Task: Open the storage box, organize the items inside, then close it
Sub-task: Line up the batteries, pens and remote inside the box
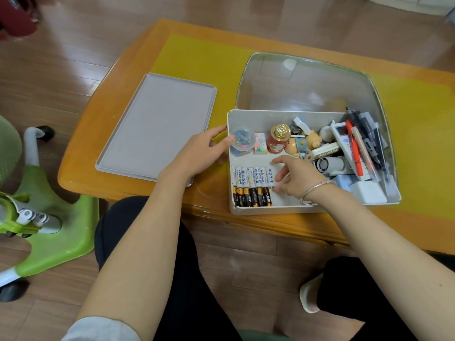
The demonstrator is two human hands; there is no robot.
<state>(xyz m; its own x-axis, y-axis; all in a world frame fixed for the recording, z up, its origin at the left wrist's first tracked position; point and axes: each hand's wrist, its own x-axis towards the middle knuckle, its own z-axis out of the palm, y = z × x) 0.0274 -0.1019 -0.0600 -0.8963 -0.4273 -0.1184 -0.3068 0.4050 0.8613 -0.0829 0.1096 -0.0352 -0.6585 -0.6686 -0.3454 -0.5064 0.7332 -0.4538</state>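
The white rectangular plastic storage box (290, 207) sits open on the wooden surface (103, 148) under both hands. By the relaxed right hand (299, 179) lie seven white batteries (252, 177) above five black-and-gold batteries (252, 197). The left hand (199, 152) rests loosely on the box's edge, its thumb touching a small clear round tub (243, 139). The grey flat lid (157, 126) lies just beyond the left hand.

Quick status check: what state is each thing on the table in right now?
Storage box: open, clear lid tipped back.
Grey tray: out of the box, flat on the table.
White batteries: lined up side by side.
Black batteries: lined up below them.
Left hand: steadying the box's left wall.
Right hand: fingers at the white batteries' right end.
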